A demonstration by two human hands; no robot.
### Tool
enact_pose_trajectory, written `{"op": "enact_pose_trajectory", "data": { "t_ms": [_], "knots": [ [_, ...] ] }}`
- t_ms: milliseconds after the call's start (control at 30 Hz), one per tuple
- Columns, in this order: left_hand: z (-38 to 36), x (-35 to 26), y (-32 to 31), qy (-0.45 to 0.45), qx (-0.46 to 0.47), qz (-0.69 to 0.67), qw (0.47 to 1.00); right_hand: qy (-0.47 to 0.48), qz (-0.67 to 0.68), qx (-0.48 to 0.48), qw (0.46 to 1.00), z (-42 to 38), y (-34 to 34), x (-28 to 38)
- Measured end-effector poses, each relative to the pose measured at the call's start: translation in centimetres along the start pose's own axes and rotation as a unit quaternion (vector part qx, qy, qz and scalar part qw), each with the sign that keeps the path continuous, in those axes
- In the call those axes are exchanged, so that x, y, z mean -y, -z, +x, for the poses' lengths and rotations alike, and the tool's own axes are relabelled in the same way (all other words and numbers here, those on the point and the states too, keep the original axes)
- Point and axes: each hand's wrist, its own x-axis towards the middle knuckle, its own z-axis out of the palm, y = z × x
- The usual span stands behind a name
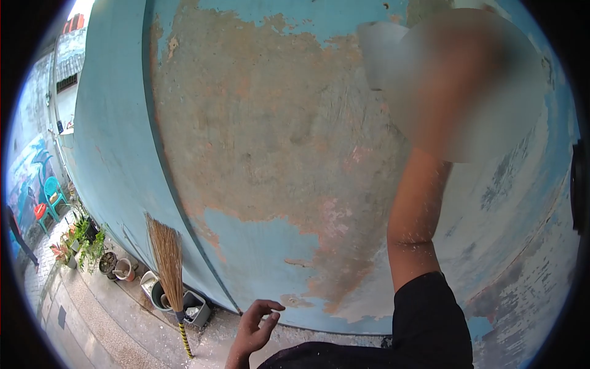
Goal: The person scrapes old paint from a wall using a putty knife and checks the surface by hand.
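My right arm reaches up to the peeling wall [264,123], with dust specks on the forearm. A round blur covers most of my right hand [464,71], so its fingers are hidden. From the blur's left side sticks out the wide, flat, pale grey blade of a scraper [373,56], lying close against the wall; its handle cannot be seen. Low in the view, my left hand [258,326] hangs in front of the wall's base, fingers loosely curled and thumb apart, with nothing in it.
A stick broom [166,264] leans bristles-up against the wall, beside a grey bin [198,310] and several pots. Potted plants [86,237] and a green chair [54,192] stand farther left. A blue pillar edge [153,123] runs down the wall's left side.
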Motion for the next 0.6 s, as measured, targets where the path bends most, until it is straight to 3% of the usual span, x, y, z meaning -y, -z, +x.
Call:
{"op": "enact_pose_trajectory", "data": {
  "t_ms": [33, 100, 133, 200, 233, 267, 300, 333, 367, 400, 500, 533, 600],
  "knots": [
    [-0.6, 0.0, -0.1, 0.007, 0.002, 0.0, 1.0, -0.005, -0.006, -0.002, 1.0, -0.8, 0.5, -1.2],
    [-0.8, -0.3, -0.2, 0.018, 0.006, -0.001, 1.0, -0.022, -0.066, 0.123, 0.99, -1.9, 1.4, -4.7],
    [-0.4, -0.4, -0.2, 0.017, 0.005, -0.001, 1.0, -0.019, -0.063, 0.123, 0.99, -1.1, 2.1, -4.5],
    [-0.4, -0.3, 0.1, -0.004, 0.01, 0.009, 1.0, -0.104, 0.026, 0.129, 0.986, 1.6, 5.5, -2.8],
    [-0.4, -0.1, 0.3, 0.011, 0.003, 0.006, 1.0, -0.074, 0.155, 0.263, 0.949, 3.9, 7.6, -3.4],
    [-0.7, 0.2, 0.2, 0.032, -0.002, 0.002, 0.999, -0.078, 0.154, 0.263, 0.949, 2.1, 6.6, -4.7],
    [-0.5, 0.3, 0.0, -0.006, -0.008, 0.006, 1.0, -0.045, -0.067, 0.174, 0.981, -1.2, 4.5, -6.5],
    [-0.8, 0.2, -0.1, -0.004, -0.005, 0.007, 1.0, -0.006, -0.285, 0.076, 0.956, -3.2, 3.2, -7.4],
    [-0.9, 0.1, -0.1, 0.0, 0.001, 0.004, 1.0, -0.158, -0.025, 0.083, 0.984, -2.8, 1.9, -5.7],
    [-0.9, -0.1, 0.1, 0.002, 0.005, 0.001, 1.0, -0.154, -0.022, 0.082, 0.984, -2.4, 2.4, -5.8],
    [-0.7, -0.2, 0.5, 0.003, -0.016, 0.006, 1.0, 0.05, -0.253, 0.069, 0.964, -0.9, 5.0, -6.1],
    [-1.3, -0.2, 0.5, 0.017, -0.034, -0.011, 0.999, 0.044, -0.257, 0.069, 0.963, -1.6, 5.3, -6.4],
    [-1.3, 0.1, 0.7, -0.002, -0.042, -0.006, 0.999, -0.105, -0.113, 0.051, 0.987, -3.4, 2.0, -5.5]
  ]
}}
